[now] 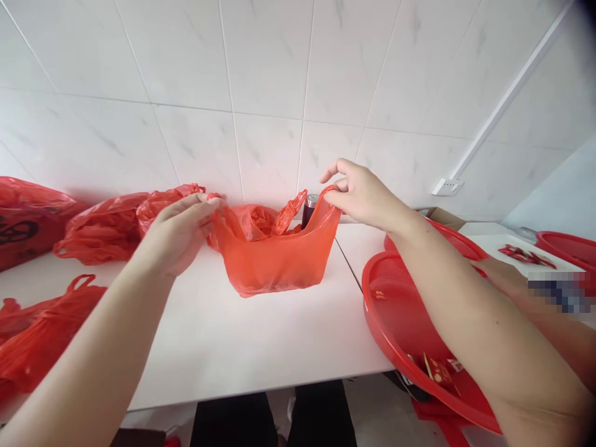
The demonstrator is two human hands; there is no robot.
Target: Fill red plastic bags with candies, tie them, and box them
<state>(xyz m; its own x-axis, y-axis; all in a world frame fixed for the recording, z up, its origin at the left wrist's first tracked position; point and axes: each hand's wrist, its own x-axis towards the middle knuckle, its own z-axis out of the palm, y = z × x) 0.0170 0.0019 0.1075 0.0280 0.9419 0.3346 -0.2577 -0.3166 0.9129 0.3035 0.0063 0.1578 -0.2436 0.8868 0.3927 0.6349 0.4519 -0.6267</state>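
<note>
My left hand [184, 230], right hand [356, 192] pinch red bag [279, 261] by top corners; likely opening step, next probably needs even spread.

one dark cylindrical bottle with silver lid [308, 215] is standing near a white marbled tile wall [265, 68]; one white rectangular socket [447, 187] is adjoining a straight white conduit [511, 93].

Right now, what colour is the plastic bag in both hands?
Orange-red; the plastic bag shows best in the head view.
</note>
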